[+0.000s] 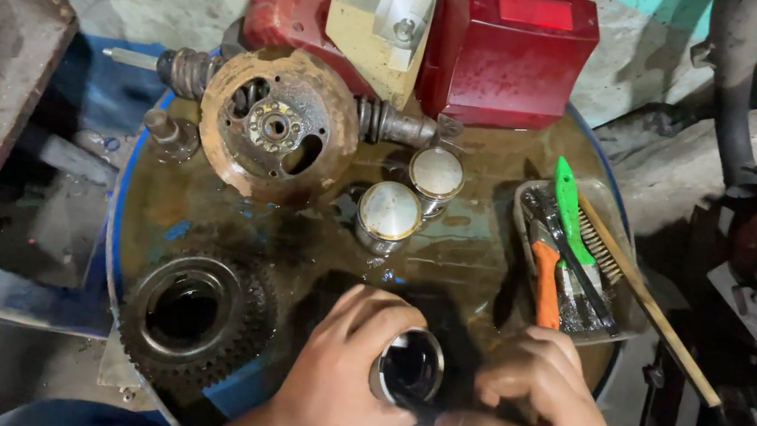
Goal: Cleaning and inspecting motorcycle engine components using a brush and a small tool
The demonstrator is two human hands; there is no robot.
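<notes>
My left hand (342, 369) is wrapped around a short hollow metal cylinder (410, 365), its open dark end facing up at me. My right hand (537, 416) is closed beside it on the right, fingertips pinching something small and shiny near the cylinder's lower rim; what that piece is I cannot tell. Both hands hover over the front edge of an oily round drum top (484, 154). Two upright metal pistons (389, 213) (436, 176) stand just beyond my hands.
A large toothed gear (192, 315) lies front left. A rusty round plate on a shaft (276, 124) sits at the back, with red engine housings (510, 52) behind it. A tray (529, 191) on the right holds green and orange handled tools and a wire brush (635, 284).
</notes>
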